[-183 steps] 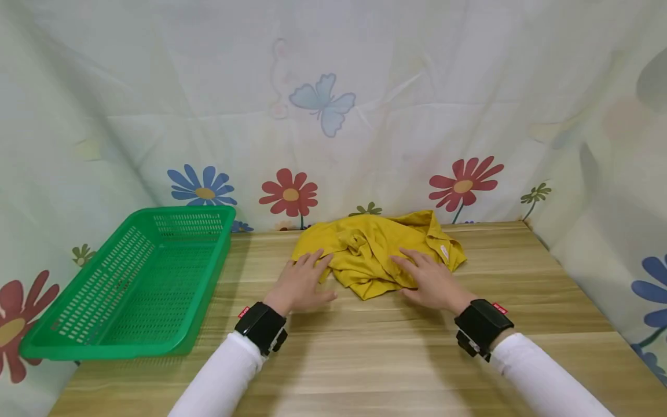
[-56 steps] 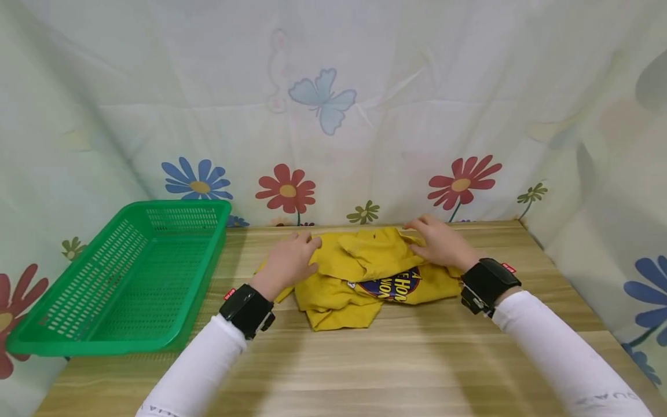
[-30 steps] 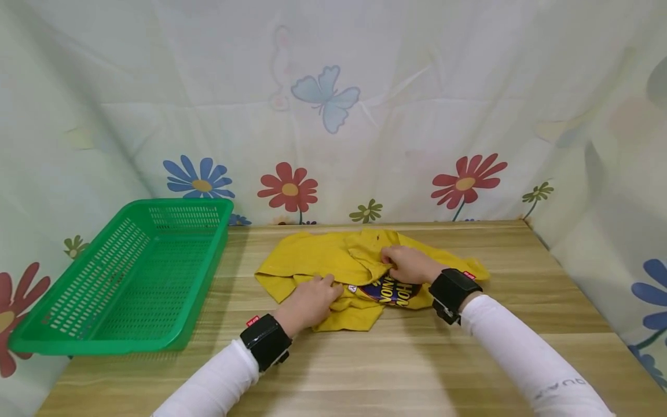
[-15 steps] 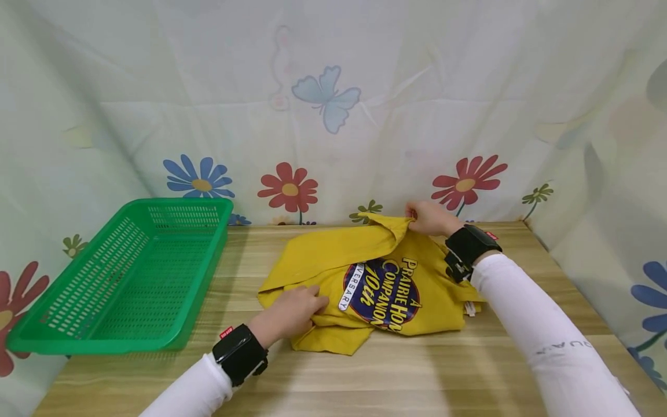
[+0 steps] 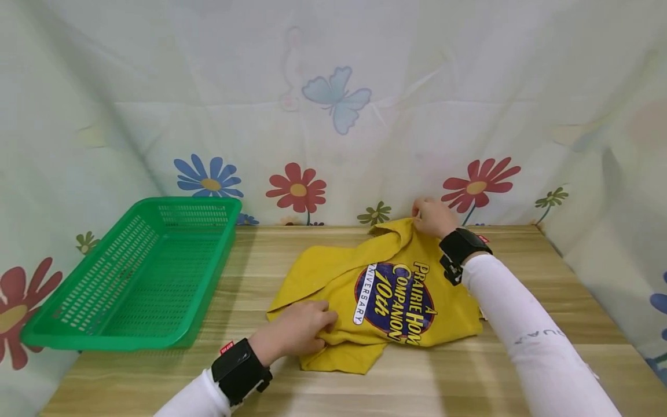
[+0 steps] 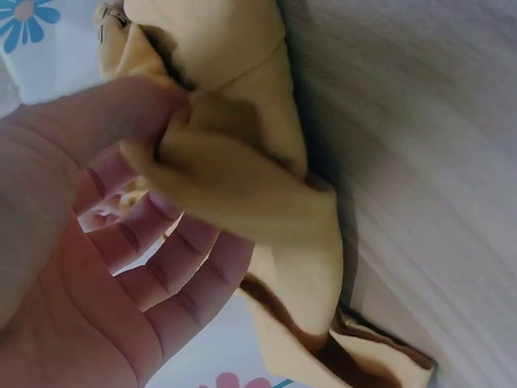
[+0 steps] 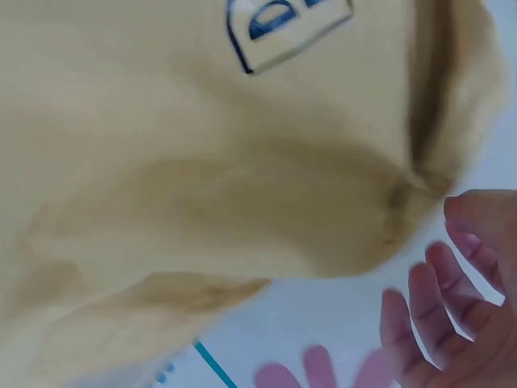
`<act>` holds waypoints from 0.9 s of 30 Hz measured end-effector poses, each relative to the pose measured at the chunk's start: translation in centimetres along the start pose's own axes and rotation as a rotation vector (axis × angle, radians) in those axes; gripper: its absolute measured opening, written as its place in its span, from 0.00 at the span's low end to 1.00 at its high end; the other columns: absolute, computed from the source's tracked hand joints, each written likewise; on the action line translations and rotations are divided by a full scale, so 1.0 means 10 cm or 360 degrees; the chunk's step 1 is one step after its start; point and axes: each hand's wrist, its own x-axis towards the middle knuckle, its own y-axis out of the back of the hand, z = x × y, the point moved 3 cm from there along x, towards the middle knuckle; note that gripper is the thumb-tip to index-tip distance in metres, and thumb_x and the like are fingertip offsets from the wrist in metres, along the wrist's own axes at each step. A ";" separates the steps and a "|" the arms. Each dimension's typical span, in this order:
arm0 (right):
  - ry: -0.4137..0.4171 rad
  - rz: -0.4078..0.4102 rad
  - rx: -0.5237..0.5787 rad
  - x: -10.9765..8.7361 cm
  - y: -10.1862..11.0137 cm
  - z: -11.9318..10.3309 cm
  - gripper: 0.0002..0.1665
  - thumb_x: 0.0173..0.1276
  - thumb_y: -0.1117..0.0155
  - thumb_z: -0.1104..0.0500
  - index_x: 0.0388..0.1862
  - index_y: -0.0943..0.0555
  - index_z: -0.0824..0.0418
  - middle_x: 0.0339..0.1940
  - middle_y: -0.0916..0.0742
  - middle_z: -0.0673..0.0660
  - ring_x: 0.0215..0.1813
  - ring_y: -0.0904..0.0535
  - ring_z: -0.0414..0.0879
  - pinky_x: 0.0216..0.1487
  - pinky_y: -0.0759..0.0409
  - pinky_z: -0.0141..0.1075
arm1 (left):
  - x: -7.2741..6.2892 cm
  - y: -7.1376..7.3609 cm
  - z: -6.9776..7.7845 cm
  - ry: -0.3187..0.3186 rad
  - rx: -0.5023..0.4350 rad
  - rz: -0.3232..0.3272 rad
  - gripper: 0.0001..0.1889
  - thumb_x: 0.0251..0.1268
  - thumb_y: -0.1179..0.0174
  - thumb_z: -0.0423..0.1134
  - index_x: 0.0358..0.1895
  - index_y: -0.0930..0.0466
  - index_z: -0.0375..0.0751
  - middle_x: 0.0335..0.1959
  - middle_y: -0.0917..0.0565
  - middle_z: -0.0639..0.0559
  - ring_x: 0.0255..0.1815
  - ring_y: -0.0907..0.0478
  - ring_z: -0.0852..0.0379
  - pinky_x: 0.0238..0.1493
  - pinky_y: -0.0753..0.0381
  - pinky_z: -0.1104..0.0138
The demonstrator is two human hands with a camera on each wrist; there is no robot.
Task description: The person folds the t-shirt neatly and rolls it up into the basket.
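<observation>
A yellow T-shirt (image 5: 359, 289) with a dark blue round print lies partly spread and folded over near the back of the table. At its front left, my left hand (image 5: 302, 327) grips a fold; the left wrist view shows the thumb (image 6: 137, 113) on top of the cloth and fingers beneath. My right hand (image 5: 435, 217) pinches the shirt's far edge and holds it up by the back wall. In the right wrist view the thumb meets that edge, while the other fingers (image 7: 428, 307) stand away from the cloth.
A green plastic basket (image 5: 208, 289) with slotted sides stands at the left of the wooden table (image 5: 250, 260). A white curtain (image 5: 234, 116) printed with flowers and a butterfly hangs behind and at both sides.
The shirt was a bunched heap under open hands. It has since been turned and pulled out, uncovering its print. My right hand has taken the far edge and lifted it backward.
</observation>
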 end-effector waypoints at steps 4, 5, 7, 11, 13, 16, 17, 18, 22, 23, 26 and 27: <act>0.0040 0.0037 -0.0053 -0.13 -0.09 0.01 0.12 0.62 0.38 0.61 0.43 0.24 0.65 0.38 0.23 0.65 0.35 0.27 0.57 0.38 0.25 0.45 | 0.04 0.02 -0.02 0.0057 -0.0062 0.0024 0.10 0.52 0.33 0.45 0.33 0.23 0.48 0.26 0.30 0.59 0.25 0.34 0.64 0.27 0.33 0.72; 0.0042 0.0019 -0.0042 -0.15 -0.10 0.01 0.13 0.63 0.39 0.61 0.45 0.24 0.66 0.40 0.23 0.66 0.38 0.26 0.58 0.41 0.24 0.47 | 0.05 0.03 -0.04 0.0075 -0.0071 0.0044 0.11 0.53 0.34 0.47 0.34 0.23 0.48 0.26 0.30 0.59 0.25 0.34 0.63 0.27 0.33 0.72; 0.0073 0.0024 -0.0046 -0.23 -0.07 -0.03 0.14 0.63 0.39 0.62 0.47 0.24 0.66 0.41 0.22 0.66 0.40 0.26 0.58 0.44 0.24 0.48 | 0.08 0.08 -0.07 0.0119 -0.0090 0.0085 0.12 0.56 0.35 0.49 0.36 0.22 0.47 0.27 0.30 0.58 0.25 0.34 0.62 0.27 0.33 0.72; 0.0201 0.0007 -0.0045 -0.39 0.01 -0.07 0.17 0.62 0.36 0.61 0.48 0.24 0.65 0.42 0.21 0.65 0.42 0.25 0.57 0.46 0.23 0.47 | 0.13 0.18 -0.16 0.0207 -0.0075 0.0222 0.12 0.56 0.34 0.46 0.38 0.22 0.45 0.30 0.27 0.56 0.28 0.32 0.59 0.30 0.30 0.70; 0.0283 0.0008 -0.0046 -0.50 0.05 -0.10 0.17 0.61 0.34 0.61 0.48 0.23 0.65 0.41 0.21 0.64 0.41 0.25 0.55 0.45 0.22 0.46 | 0.16 0.20 -0.21 0.0259 -0.0039 0.0290 0.13 0.54 0.32 0.44 0.40 0.21 0.44 0.31 0.26 0.54 0.29 0.32 0.58 0.30 0.29 0.69; 0.0422 0.0019 -0.0069 -0.71 0.09 -0.13 0.18 0.59 0.32 0.62 0.47 0.23 0.64 0.40 0.21 0.62 0.38 0.24 0.53 0.43 0.21 0.44 | 0.21 0.21 -0.31 0.0327 0.0062 0.0368 0.14 0.53 0.31 0.42 0.41 0.21 0.43 0.32 0.25 0.51 0.29 0.30 0.56 0.27 0.27 0.68; 0.0471 0.0025 -0.0076 -0.78 0.09 -0.14 0.18 0.58 0.32 0.63 0.47 0.22 0.64 0.40 0.20 0.61 0.37 0.24 0.52 0.42 0.21 0.43 | 0.23 0.20 -0.35 0.0354 0.0102 0.0379 0.14 0.53 0.31 0.42 0.41 0.21 0.42 0.33 0.24 0.50 0.29 0.29 0.55 0.26 0.26 0.67; 0.0527 0.0030 -0.0082 -0.86 0.09 -0.15 0.18 0.57 0.31 0.63 0.46 0.22 0.64 0.40 0.20 0.61 0.37 0.24 0.51 0.41 0.21 0.42 | 0.24 0.20 -0.38 0.0378 0.0141 0.0379 0.15 0.53 0.31 0.42 0.42 0.21 0.43 0.34 0.24 0.49 0.29 0.29 0.54 0.26 0.26 0.66; 0.0732 0.0024 -0.0133 -1.19 0.01 -0.20 0.20 0.53 0.27 0.62 0.45 0.21 0.61 0.39 0.19 0.57 0.36 0.25 0.46 0.40 0.20 0.39 | 0.29 0.18 -0.48 0.0439 0.0223 0.0351 0.17 0.52 0.31 0.45 0.43 0.22 0.43 0.36 0.23 0.48 0.32 0.26 0.51 0.26 0.23 0.63; 0.0768 0.0011 -0.0142 -1.28 -0.01 -0.21 0.20 0.52 0.26 0.62 0.45 0.20 0.60 0.38 0.19 0.56 0.37 0.25 0.45 0.41 0.20 0.38 | 0.30 0.18 -0.49 0.0443 0.0228 0.0339 0.17 0.52 0.30 0.45 0.44 0.22 0.43 0.37 0.23 0.47 0.33 0.26 0.50 0.26 0.23 0.62; 0.0830 -0.0040 -0.0151 -1.52 -0.08 -0.22 0.21 0.51 0.25 0.60 0.45 0.20 0.59 0.39 0.20 0.54 0.39 0.25 0.44 0.43 0.20 0.39 | 0.33 0.18 -0.51 0.0449 0.0223 0.0301 0.19 0.52 0.30 0.44 0.46 0.22 0.42 0.38 0.23 0.46 0.35 0.25 0.49 0.28 0.22 0.61; 0.0835 -0.0065 -0.0145 -1.59 -0.10 -0.22 0.21 0.51 0.26 0.60 0.45 0.19 0.58 0.39 0.20 0.53 0.40 0.25 0.44 0.43 0.20 0.39 | 0.34 0.18 -0.51 0.0454 0.0220 0.0283 0.19 0.52 0.30 0.44 0.47 0.22 0.42 0.39 0.23 0.45 0.35 0.25 0.48 0.29 0.21 0.60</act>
